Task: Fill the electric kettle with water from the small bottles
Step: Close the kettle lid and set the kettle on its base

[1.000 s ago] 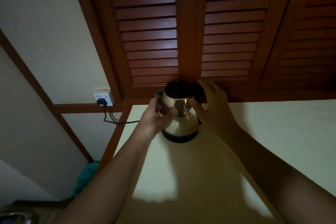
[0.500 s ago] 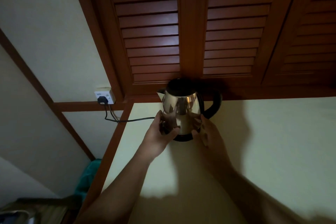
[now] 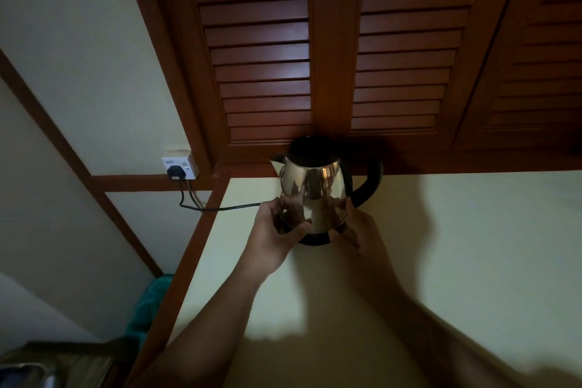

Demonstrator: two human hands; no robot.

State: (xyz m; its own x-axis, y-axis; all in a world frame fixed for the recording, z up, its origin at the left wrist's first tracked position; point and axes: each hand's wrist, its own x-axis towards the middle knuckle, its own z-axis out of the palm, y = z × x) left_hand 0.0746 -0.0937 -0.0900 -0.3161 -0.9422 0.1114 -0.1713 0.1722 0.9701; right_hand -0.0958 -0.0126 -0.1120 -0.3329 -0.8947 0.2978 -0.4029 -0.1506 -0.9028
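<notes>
Cream counter (image 3: pixel 441 246) under louvred doors (image 3: pixel 261 57). L hand (image 3: pixel 274 230) + R hand (image 3: pixel 362 233) curl round kettle (image 3: pixel 311 189) lower body; kettle upright, spout (image 3: pixel 277 161) 9 o'clock, handle (image 3: pixel 371 179) 3.

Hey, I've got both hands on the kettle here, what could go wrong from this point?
The cord runs from the wall plug over the counter edge toward the kettle; sliding the kettle away may tug it. With the plug in, water spilled while pouring could reach the base. Your left hand and right hand grip smooth, shiny steel low down, so it might slip.
</notes>
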